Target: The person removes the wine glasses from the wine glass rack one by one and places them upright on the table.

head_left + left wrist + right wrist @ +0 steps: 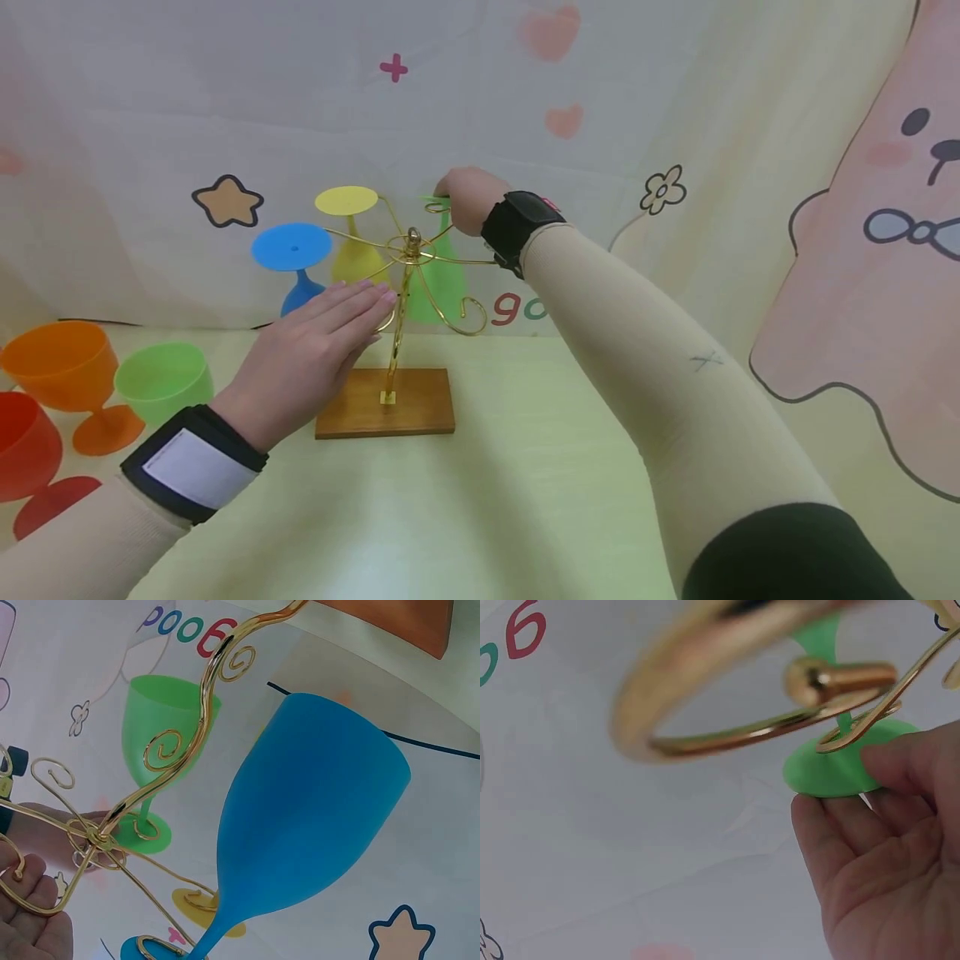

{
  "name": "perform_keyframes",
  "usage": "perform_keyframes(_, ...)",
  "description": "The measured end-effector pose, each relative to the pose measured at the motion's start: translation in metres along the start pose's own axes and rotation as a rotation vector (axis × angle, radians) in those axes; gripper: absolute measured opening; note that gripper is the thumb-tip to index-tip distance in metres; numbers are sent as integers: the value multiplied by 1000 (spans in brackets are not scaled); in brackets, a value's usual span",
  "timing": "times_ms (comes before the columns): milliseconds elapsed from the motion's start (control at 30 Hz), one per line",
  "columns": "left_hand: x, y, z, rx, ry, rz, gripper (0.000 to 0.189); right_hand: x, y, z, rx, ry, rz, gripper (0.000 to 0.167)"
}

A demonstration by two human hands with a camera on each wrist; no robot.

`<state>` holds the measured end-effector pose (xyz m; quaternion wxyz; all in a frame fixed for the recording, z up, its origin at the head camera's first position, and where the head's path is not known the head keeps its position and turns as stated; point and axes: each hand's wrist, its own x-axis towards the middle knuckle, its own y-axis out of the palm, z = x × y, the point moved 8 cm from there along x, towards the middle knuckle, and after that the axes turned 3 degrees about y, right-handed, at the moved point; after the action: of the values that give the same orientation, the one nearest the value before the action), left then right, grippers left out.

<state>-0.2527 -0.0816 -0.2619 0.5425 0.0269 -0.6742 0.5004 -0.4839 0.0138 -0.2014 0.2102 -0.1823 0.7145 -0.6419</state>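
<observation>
A gold wire goblet rack (397, 333) stands on a wooden base (420, 408), its curled arms spreading from the top. My right hand (474, 198) reaches behind it and pinches the foot of a green goblet (453, 279), which hangs upside down. In the right wrist view, a wire curl lies around the stem beside the green foot (817, 771). A blue goblet (315, 802) and a yellow goblet (347, 200) hang inverted from other arms. My left hand (307, 346), fingers extended, touches a front wire curl (37, 904); its thumb is hidden in the head view.
Upright on the table (525, 500) at the left are an orange goblet (56, 367), a light green goblet (165, 383) and a red goblet (26, 450). A printed cloth (300, 100) hangs close behind the rack.
</observation>
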Motion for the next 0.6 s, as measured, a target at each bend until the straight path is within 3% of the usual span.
perform_keyframes(333,1,3,1,3,2,3,55,-15,-5,-11,33,-2,-40,45)
perform_keyframes(600,0,2,2,-4,-2,-9,52,-15,-8,-9,26,-13,-60,49)
